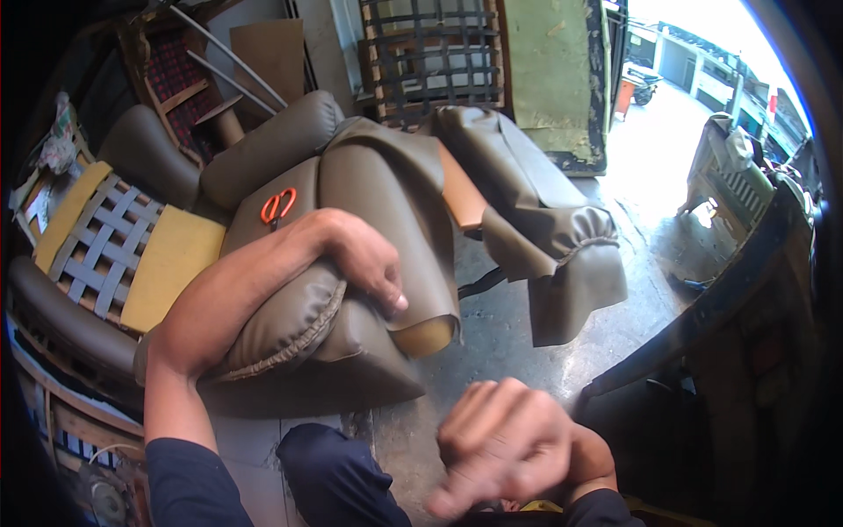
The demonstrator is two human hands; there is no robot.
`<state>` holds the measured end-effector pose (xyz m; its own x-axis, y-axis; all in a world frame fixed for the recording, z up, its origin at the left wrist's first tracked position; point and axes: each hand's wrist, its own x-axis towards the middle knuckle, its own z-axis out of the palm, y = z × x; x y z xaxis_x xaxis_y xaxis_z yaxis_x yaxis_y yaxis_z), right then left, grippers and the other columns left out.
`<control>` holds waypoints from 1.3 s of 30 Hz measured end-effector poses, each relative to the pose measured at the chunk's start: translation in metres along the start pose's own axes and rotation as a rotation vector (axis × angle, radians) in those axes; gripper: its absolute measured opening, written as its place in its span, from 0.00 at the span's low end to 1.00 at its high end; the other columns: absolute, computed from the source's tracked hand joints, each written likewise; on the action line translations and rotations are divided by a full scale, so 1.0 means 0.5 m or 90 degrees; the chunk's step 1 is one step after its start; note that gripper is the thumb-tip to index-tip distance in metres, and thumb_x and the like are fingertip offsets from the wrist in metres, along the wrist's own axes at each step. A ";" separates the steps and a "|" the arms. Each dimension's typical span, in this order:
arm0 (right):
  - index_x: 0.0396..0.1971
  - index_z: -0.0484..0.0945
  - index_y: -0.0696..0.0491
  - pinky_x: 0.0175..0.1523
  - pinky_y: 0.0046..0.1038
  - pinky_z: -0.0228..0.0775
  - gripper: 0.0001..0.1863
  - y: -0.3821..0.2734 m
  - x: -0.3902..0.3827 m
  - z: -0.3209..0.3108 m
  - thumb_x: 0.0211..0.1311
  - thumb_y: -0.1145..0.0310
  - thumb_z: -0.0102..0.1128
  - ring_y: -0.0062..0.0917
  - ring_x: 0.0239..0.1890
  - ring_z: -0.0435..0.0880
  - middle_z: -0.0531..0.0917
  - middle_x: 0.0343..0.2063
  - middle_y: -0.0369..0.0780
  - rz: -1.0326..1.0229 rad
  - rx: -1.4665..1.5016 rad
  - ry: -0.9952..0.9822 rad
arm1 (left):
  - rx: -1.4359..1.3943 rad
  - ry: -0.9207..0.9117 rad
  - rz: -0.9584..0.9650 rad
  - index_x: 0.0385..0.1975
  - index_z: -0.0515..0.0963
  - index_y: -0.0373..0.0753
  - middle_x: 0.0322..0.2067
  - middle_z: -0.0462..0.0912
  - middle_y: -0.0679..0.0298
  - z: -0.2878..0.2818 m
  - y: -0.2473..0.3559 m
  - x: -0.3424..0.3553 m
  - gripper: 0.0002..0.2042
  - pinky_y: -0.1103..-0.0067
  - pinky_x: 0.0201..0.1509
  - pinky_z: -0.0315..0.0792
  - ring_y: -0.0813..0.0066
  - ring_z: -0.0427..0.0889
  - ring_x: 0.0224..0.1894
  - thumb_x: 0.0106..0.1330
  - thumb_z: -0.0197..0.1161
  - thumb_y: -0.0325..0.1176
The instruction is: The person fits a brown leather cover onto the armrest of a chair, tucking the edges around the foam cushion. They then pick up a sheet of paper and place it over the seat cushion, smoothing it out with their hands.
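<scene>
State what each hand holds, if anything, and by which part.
The left hand presses down on the brown leatherette cushion cover, near its open lower edge. The right hand, blurred, holds nothing visible.

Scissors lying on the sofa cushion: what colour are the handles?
Orange handles on the scissors, head view.

The workshop floor (518,325) is bare grey concrete, stained and dusty. At the far side a chair frame (435,53) with dark crossed webbing leans upright beside a worn green panel (549,70) with peeling edges. To the left of these, a wooden frame (180,79) lined with red checked cloth stands among metal rods and a sheet of cardboard (272,53). At the left edge sits a stripped armchair (105,246) showing grey webbing and yellow foam. An open doorway (667,97) at the upper right lets in bright daylight from the street, which washes out the floor near it. A dark slanted beam (702,307) crosses the right side.
</scene>
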<state>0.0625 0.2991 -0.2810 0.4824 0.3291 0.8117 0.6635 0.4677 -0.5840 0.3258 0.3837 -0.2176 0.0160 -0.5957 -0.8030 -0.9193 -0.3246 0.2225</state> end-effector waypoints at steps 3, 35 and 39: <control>0.45 0.87 0.65 0.26 0.30 0.70 0.12 0.017 0.012 0.002 0.64 0.77 0.64 0.32 0.20 0.82 0.86 0.26 0.46 0.083 -0.223 0.050 | 0.010 -0.008 0.016 0.57 0.84 0.42 0.53 0.87 0.58 -0.002 -0.004 0.002 0.26 0.73 0.63 0.73 0.66 0.84 0.57 0.76 0.56 0.58; 0.34 0.78 0.58 0.23 0.28 0.62 0.07 -0.323 0.050 0.079 0.71 0.72 0.54 0.27 0.19 0.73 0.69 0.18 0.35 -0.156 -0.743 -0.216 | -0.572 0.753 0.324 0.37 0.76 0.28 0.42 0.81 0.50 0.171 0.357 -0.226 0.15 0.72 0.62 0.74 0.62 0.84 0.48 0.76 0.41 0.28; 0.33 0.79 0.59 0.23 0.28 0.62 0.07 -0.351 0.037 0.087 0.70 0.72 0.54 0.26 0.19 0.73 0.69 0.18 0.34 -0.113 -0.771 -0.203 | -0.552 0.766 0.338 0.36 0.76 0.29 0.41 0.81 0.50 0.163 0.365 -0.213 0.14 0.72 0.61 0.74 0.62 0.84 0.47 0.75 0.41 0.28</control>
<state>-0.0697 0.2589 -0.1632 0.2861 0.6001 0.7470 0.8829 -0.4680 0.0378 0.1244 0.4477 -0.1367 0.4566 -0.8491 0.2656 -0.4317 0.0495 0.9006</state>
